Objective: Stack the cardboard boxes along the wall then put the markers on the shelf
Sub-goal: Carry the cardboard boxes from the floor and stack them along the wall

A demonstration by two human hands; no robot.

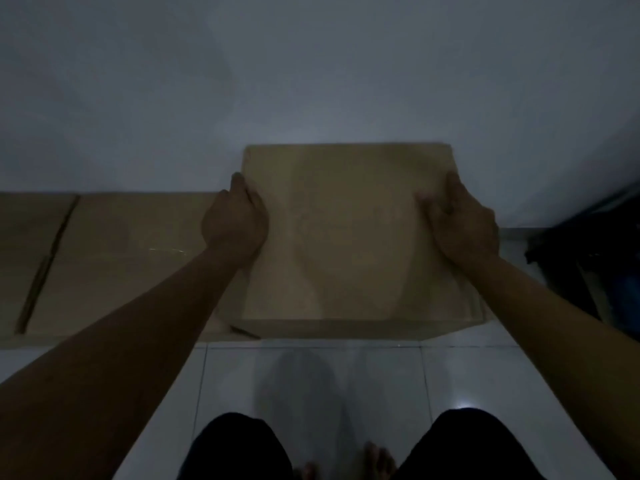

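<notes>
A plain brown cardboard box [346, 237] stands against the white wall, its flat top facing me. My left hand [235, 223] grips its left edge, thumb on top. On the right edge, my right hand [460, 223] holds the box with fingers curled over the top. A lower row of cardboard boxes [104, 265] lies along the wall to the left, and the held box looks to rest partly on it. No markers or shelf are in view.
White floor tiles [311, 393] run from the boxes toward me. My knees in dark shorts and my bare toes show at the bottom. A dark bag-like object [595, 265] sits by the wall at the right. The room is dim.
</notes>
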